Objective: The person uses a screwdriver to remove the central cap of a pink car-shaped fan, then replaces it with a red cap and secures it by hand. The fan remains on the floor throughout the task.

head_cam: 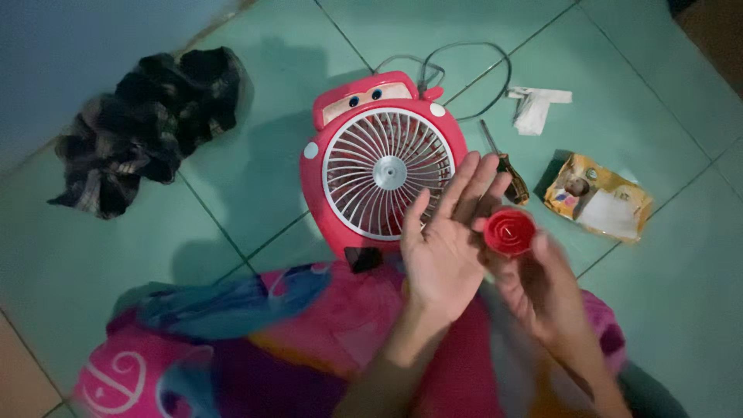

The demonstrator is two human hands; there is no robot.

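the one small red round cap [509, 231], with a spiral mark on its face, sits pinched at the fingertips of the right hand [542, 290], which is closed around it from below. just beside it the left hand [443, 246] is spread flat, palm up, fingers straight and together, holding nothing; its fingertips come close to the cap's left edge.

behind both hands one red table fan [383, 162] shaped like a cartoon car lies on its back, with a white round grille and grey hub facing up. a thin grey cord [472, 58] loops from its top edge. one screwdriver [503, 166] with a dark handle lies just right of the fan, partly hidden by the left fingers.

further right lie one crumpled yellowish packet [597, 197] and, above it, one small piece of folded white paper [536, 104]. well to the left is one heap of dark checked cloth [147, 124].

a bright pink, blue and purple patterned fabric [255, 340] covers the person's lap at the bottom of the view.

everything rests on a pale green tiled floor [642, 93] with dark grout lines running diagonally. the light is dim and bluish, and a paler strip of wall or step shows at the upper left corner.
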